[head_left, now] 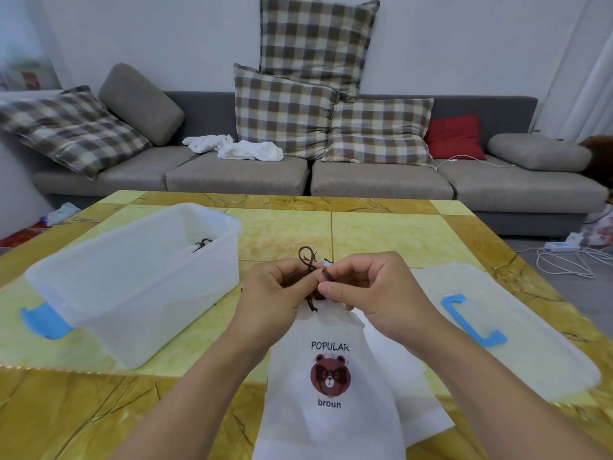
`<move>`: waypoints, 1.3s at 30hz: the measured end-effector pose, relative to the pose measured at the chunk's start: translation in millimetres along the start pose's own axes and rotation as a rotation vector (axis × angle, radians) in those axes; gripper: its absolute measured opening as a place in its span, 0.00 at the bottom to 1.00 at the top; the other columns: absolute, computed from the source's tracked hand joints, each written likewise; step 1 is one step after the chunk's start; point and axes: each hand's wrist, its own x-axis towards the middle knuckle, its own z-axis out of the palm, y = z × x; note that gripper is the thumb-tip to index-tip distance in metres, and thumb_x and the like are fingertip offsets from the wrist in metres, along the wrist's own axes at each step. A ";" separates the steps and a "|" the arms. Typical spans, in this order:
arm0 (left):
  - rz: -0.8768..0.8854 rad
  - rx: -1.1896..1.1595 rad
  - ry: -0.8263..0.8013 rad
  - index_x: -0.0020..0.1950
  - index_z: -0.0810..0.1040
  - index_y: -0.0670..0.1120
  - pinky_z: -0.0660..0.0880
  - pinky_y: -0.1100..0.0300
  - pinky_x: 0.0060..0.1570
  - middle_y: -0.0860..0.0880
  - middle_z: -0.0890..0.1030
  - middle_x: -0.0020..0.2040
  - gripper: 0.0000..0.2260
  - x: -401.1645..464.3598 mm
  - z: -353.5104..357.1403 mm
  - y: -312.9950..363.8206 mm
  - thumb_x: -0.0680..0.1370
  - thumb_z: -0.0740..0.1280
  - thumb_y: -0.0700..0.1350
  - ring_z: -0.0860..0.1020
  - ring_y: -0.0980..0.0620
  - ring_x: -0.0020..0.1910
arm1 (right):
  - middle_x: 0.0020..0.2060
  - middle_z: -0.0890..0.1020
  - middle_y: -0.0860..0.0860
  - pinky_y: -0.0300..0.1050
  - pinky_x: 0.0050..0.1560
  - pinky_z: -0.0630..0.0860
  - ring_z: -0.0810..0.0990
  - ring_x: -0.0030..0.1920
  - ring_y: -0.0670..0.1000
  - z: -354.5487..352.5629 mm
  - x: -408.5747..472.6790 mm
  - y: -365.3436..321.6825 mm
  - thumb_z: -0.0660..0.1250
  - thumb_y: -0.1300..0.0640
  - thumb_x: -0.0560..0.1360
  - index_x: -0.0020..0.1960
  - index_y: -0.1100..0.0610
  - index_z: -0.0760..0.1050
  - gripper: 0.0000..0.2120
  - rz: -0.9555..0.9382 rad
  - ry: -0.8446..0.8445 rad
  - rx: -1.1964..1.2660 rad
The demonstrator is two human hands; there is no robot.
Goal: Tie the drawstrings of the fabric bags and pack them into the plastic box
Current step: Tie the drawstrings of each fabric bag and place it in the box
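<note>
Where both hands (318, 287) pinch it, brown drawstring (306, 257) atop white bag (328, 376).

We are looking from one head camera only, facing forward and down, close above the fingers (326, 288). Just below them the table (381, 234) is filling the view; beyond them the sofa (381, 180) is showing.

White bag (331, 426), brown drawstring (306, 257), checked cushions (285, 111)
</note>
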 end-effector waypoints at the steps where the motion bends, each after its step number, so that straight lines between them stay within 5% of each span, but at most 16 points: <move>1: -0.017 -0.036 -0.004 0.45 0.87 0.46 0.76 0.59 0.39 0.44 0.86 0.41 0.05 -0.5 0.5 0.8 0.78 0.72 0.42 0.82 0.52 0.38 | 0.37 0.87 0.52 0.35 0.38 0.77 0.83 0.36 0.45 -0.6 0.2 0.9 0.76 0.68 0.70 0.44 0.59 0.85 0.06 -0.004 0.002 -0.002; 7: -0.060 -0.155 0.026 0.48 0.86 0.42 0.77 0.64 0.37 0.45 0.86 0.41 0.05 0.1 -0.7 2.0 0.77 0.71 0.40 0.83 0.53 0.38 | 0.45 0.88 0.53 0.38 0.49 0.80 0.86 0.46 0.49 -4.7 -0.7 1.3 0.75 0.71 0.71 0.50 0.62 0.86 0.10 -0.024 -0.029 0.000; 12: -0.087 -0.205 0.043 0.49 0.86 0.41 0.78 0.65 0.39 0.44 0.87 0.42 0.05 0.2 -1.5 2.2 0.77 0.71 0.39 0.84 0.53 0.40 | 0.45 0.88 0.53 0.39 0.47 0.80 0.84 0.43 0.48 -8.8 1.0 -1.0 0.69 0.69 0.76 0.52 0.63 0.85 0.09 0.033 -0.087 -0.018; 17: -0.091 -0.214 0.019 0.50 0.86 0.41 0.78 0.64 0.39 0.43 0.87 0.44 0.05 -3.1 2.5 0.6 0.77 0.71 0.38 0.85 0.51 0.42 | 0.38 0.86 0.61 0.40 0.39 0.79 0.82 0.36 0.52 -0.8 0.8 5.8 0.76 0.68 0.70 0.44 0.64 0.84 0.03 0.067 0.041 0.071; 20: -0.097 -0.208 0.024 0.50 0.86 0.41 0.78 0.64 0.41 0.43 0.87 0.45 0.05 -2.4 3.2 0.3 0.77 0.71 0.38 0.85 0.51 0.43 | 0.36 0.83 0.66 0.42 0.35 0.78 0.80 0.33 0.54 1.1 1.9 9.3 0.79 0.65 0.67 0.44 0.66 0.80 0.10 0.088 0.119 0.065; 27: -0.110 -0.247 -0.041 0.52 0.85 0.39 0.80 0.61 0.43 0.40 0.86 0.47 0.07 -1.7 0.1 2.4 0.77 0.70 0.37 0.84 0.48 0.45 | 0.42 0.87 0.55 0.42 0.47 0.81 0.85 0.43 0.53 0.9 -0.6 3.5 0.78 0.62 0.70 0.45 0.56 0.87 0.05 0.125 0.035 0.082; 34: 0.007 -0.139 0.004 0.50 0.86 0.40 0.79 0.63 0.44 0.44 0.87 0.44 0.05 -1.8 1.6 3.8 0.76 0.71 0.36 0.85 0.50 0.45 | 0.34 0.86 0.46 0.33 0.38 0.75 0.83 0.36 0.42 3.5 -0.5 0.9 0.77 0.64 0.71 0.38 0.59 0.84 0.04 0.047 0.110 -0.041; 39: 0.178 0.109 0.043 0.47 0.87 0.45 0.78 0.65 0.43 0.51 0.87 0.42 0.05 0.6 1.8 3.6 0.75 0.74 0.37 0.85 0.56 0.43 | 0.34 0.84 0.48 0.39 0.36 0.75 0.82 0.35 0.46 5.4 1.7 4.7 0.76 0.65 0.71 0.36 0.58 0.81 0.08 -0.048 0.157 -0.211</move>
